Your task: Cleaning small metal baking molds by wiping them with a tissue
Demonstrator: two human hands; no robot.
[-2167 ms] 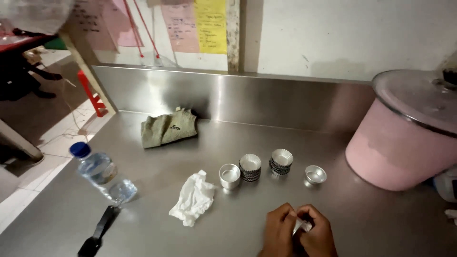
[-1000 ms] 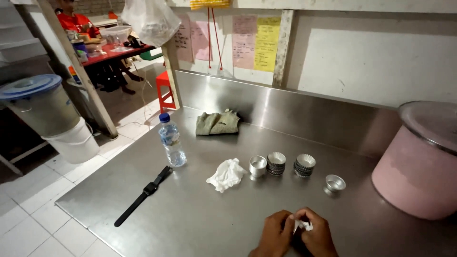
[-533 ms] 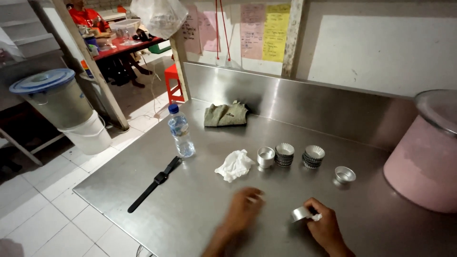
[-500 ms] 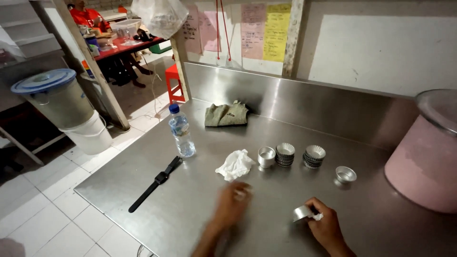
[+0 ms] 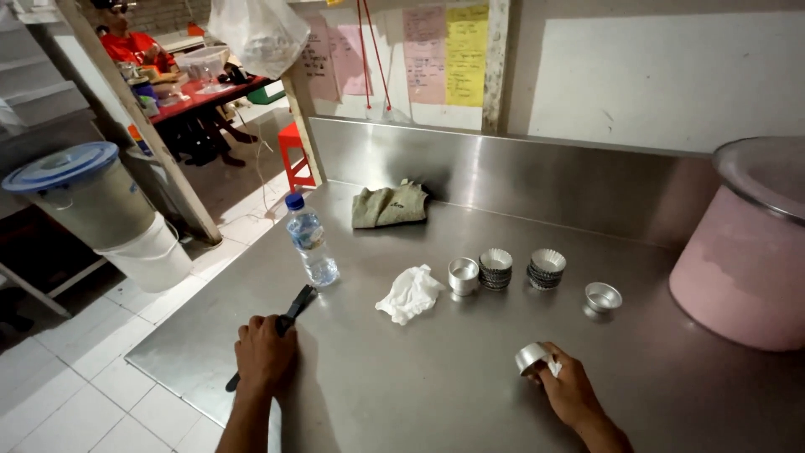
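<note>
My left hand lies over the middle of a black wristwatch that rests flat on the steel table; its strap ends stick out on both sides. My right hand grips a small metal cup tipped on its side, with a bit of white tissue against it. Ahead stand a single metal cup, two stacks of fluted moulds and one upturned mould. A crumpled white tissue lies left of them.
A clear water bottle with a blue cap stands by the watch. A folded green cloth sits at the back. A big pink lidded tub fills the right. The table's left edge drops to tiled floor; a person sits far off.
My hands were together on the small cup near the front edge. My left hand has let go, swept left across the table and come down on the watch. The right keeps the cup.
</note>
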